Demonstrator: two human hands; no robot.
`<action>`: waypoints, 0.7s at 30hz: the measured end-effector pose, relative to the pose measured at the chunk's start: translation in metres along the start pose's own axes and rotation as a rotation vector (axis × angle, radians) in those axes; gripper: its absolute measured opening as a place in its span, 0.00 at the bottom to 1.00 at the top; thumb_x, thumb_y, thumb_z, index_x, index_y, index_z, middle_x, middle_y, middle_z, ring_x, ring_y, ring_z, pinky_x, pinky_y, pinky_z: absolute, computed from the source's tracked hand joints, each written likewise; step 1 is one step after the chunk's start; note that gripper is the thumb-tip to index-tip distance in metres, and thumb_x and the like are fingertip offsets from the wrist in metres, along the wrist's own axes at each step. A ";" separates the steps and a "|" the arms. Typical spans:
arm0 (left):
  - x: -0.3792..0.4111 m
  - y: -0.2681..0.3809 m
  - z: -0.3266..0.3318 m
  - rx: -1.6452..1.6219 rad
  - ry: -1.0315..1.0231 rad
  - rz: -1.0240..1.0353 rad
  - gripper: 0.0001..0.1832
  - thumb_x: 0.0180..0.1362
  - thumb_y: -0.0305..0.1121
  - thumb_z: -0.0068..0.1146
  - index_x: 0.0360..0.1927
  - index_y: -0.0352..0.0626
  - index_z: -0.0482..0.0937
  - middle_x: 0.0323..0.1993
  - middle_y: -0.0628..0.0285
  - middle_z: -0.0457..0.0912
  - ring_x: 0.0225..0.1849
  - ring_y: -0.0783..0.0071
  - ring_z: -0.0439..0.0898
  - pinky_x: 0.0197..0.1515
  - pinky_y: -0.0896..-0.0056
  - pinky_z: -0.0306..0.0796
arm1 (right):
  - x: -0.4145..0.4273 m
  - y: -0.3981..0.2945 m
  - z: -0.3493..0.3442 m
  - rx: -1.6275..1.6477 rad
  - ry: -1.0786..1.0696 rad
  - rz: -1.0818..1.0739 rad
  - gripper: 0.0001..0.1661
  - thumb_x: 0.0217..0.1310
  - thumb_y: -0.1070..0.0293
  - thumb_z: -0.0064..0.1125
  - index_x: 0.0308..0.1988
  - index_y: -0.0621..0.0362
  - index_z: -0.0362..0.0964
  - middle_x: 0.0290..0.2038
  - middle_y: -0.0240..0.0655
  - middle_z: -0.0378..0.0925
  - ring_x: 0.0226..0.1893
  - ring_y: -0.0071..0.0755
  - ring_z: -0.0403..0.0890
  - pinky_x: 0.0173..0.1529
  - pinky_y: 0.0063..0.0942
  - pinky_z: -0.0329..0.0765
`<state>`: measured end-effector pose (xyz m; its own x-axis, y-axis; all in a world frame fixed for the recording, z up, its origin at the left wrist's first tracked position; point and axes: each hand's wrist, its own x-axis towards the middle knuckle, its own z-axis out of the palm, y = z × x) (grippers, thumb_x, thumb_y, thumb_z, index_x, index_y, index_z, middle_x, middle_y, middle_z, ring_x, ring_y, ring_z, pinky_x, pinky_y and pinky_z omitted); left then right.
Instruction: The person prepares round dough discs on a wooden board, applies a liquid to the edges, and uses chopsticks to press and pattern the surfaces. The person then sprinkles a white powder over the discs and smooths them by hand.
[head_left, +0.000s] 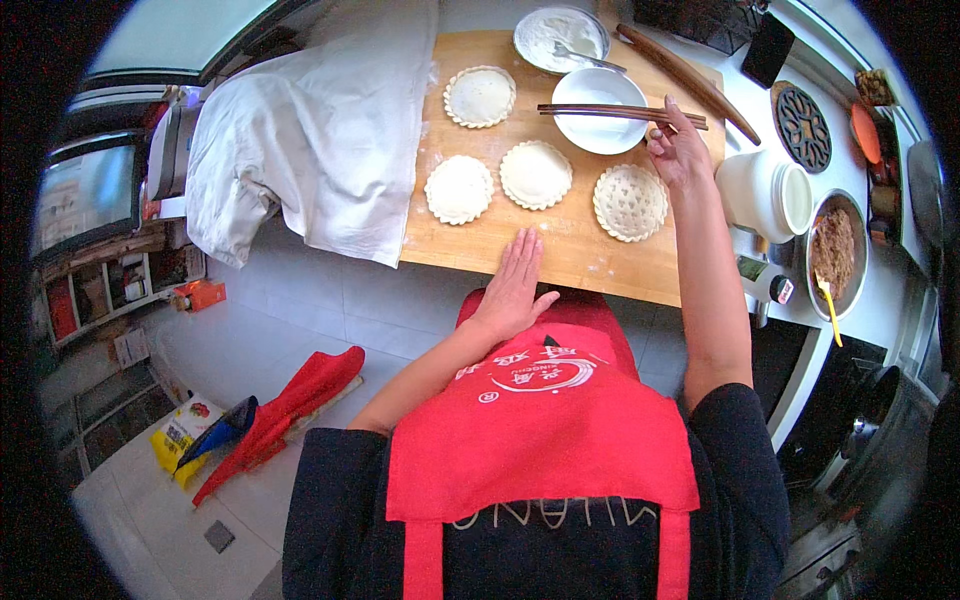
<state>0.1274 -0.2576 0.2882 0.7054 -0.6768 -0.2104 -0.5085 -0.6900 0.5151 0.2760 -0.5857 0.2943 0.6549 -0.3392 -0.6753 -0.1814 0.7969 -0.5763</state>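
Observation:
My right hand (681, 148) is at the right ends of brown wooden chopsticks (600, 111), its fingers closed around them. The chopsticks lie across a white bowl (589, 139). Flat and palm down, my left hand (517, 289) rests on the near edge of a wooden board (480, 247), holding nothing. Three plain dough rounds with crimped rims lie on the board: one at the upper left (480, 97), one at the lower left (459, 190) and one in the middle (536, 175). To their right is a dough round pricked with small holes (631, 203).
Behind the white bowl sits a flour bowl (551, 37) with a metal spoon (589, 56). A rolling pin (686, 82) slants across the board's far right. Further right stand a white jar (765, 195), a black trivet (802, 126) and a metal bowl of brown filling (832, 251). White cloth (322, 135) drapes the left.

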 end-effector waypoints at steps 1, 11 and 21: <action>0.003 0.002 -0.003 -0.002 0.009 -0.004 0.48 0.64 0.46 0.58 0.75 0.28 0.45 0.78 0.40 0.41 0.80 0.45 0.38 0.79 0.48 0.37 | 0.008 0.002 -0.002 0.027 0.003 0.002 0.18 0.64 0.59 0.68 0.42 0.58 0.71 0.34 0.34 0.72 0.27 0.26 0.69 0.23 0.21 0.65; -0.007 -0.022 -0.028 -0.066 0.417 0.004 0.36 0.63 0.28 0.56 0.73 0.35 0.57 0.77 0.44 0.52 0.78 0.43 0.48 0.77 0.45 0.47 | 0.006 0.007 0.004 -0.011 0.001 -0.235 0.11 0.67 0.70 0.63 0.41 0.66 0.71 0.32 0.39 0.80 0.27 0.31 0.83 0.30 0.23 0.85; 0.004 -0.047 -0.063 -0.101 0.444 0.157 0.32 0.59 0.21 0.58 0.69 0.35 0.64 0.72 0.45 0.62 0.75 0.44 0.58 0.75 0.47 0.53 | -0.007 0.010 -0.003 0.034 0.073 -0.196 0.11 0.71 0.69 0.56 0.43 0.67 0.68 0.35 0.43 0.78 0.31 0.37 0.84 0.32 0.28 0.87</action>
<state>0.1849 -0.2119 0.3154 0.7778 -0.5808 0.2401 -0.5908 -0.5454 0.5946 0.2676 -0.5774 0.2918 0.6204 -0.5238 -0.5837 -0.0301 0.7278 -0.6851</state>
